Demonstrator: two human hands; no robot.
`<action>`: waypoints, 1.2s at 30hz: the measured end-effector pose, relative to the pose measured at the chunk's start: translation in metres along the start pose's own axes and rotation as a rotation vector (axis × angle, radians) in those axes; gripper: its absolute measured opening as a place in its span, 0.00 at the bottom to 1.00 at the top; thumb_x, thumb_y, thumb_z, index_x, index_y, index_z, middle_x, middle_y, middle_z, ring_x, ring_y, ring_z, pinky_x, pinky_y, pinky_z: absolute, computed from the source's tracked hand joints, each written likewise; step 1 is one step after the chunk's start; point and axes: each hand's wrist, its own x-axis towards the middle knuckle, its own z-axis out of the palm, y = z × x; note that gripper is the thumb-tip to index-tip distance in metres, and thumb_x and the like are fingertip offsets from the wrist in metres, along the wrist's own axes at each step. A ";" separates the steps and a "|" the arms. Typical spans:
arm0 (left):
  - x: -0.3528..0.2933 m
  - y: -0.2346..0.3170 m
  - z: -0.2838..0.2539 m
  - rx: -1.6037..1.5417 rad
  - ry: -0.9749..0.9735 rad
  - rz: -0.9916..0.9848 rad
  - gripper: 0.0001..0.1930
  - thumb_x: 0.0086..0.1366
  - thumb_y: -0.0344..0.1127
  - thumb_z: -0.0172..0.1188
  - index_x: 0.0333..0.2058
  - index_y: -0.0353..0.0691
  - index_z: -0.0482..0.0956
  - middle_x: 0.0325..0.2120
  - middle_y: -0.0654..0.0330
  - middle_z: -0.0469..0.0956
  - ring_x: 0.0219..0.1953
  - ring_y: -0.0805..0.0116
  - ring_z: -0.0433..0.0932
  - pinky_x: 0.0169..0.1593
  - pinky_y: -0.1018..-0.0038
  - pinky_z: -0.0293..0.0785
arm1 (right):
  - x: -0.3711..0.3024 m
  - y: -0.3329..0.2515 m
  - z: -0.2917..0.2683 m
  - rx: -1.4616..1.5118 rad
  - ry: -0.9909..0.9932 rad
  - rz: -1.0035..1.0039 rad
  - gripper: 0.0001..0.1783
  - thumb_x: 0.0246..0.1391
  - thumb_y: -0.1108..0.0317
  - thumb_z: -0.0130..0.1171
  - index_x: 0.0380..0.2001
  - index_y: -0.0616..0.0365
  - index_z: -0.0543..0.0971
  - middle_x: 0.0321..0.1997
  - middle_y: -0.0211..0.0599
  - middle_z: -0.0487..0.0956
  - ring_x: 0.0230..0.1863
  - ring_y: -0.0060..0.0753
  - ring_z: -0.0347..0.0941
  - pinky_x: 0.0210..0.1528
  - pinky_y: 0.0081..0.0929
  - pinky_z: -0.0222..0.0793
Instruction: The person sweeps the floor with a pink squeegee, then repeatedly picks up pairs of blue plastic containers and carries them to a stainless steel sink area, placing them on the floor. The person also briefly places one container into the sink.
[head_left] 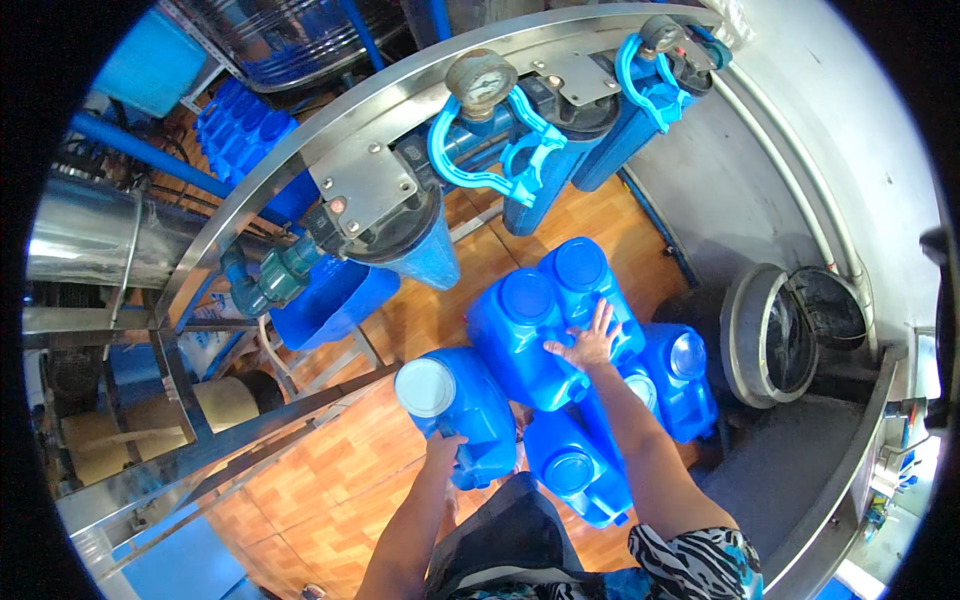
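My left hand (445,455) is wrapped round the handle of a blue plastic jug (487,415) with a pale cap, which stands at the left of a cluster of similar jugs. Fingers spread, my right hand (588,345) rests on top of another blue jug (510,340), at the seam with a blue-capped jug (580,268) behind it. Nearer me, a blue jug (570,472) sits between my arms. To the right of my right forearm is one more jug (690,385), and the forearm partly hides a jug with a whitish cap (640,390).
A curved steel rail (290,135) carries blue filter housings (425,250), a pressure gauge (482,80) and light-blue ring wrenches (440,150). An open blue bin (340,305) lies beneath. At right is a round metal opening (740,340). A steel frame (240,440) borders the tiled floor.
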 end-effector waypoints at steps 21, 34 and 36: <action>-0.007 0.008 -0.001 -0.056 -0.073 0.054 0.17 0.47 0.31 0.67 0.36 0.47 0.74 0.29 0.66 0.75 0.32 0.68 0.74 0.32 0.65 0.71 | 0.045 0.060 0.016 0.080 0.069 0.539 0.50 0.44 0.58 0.61 0.69 0.43 0.47 0.69 0.42 0.53 0.71 0.47 0.45 0.62 0.71 0.44; 0.008 -0.075 -0.106 0.064 0.283 -0.054 0.21 0.43 0.28 0.69 0.40 0.40 0.76 0.32 0.57 0.78 0.34 0.63 0.76 0.35 0.63 0.74 | -0.078 -0.029 0.060 0.050 0.092 -0.178 0.48 0.48 0.54 0.63 0.68 0.42 0.49 0.70 0.43 0.55 0.71 0.49 0.47 0.67 0.63 0.38; 0.026 -0.097 -0.141 -0.064 0.264 -0.046 0.23 0.41 0.25 0.69 0.41 0.39 0.76 0.34 0.55 0.78 0.35 0.61 0.76 0.37 0.63 0.74 | -0.098 -0.026 0.062 0.040 0.078 -0.148 0.48 0.47 0.55 0.64 0.68 0.43 0.50 0.69 0.43 0.56 0.70 0.53 0.48 0.66 0.62 0.40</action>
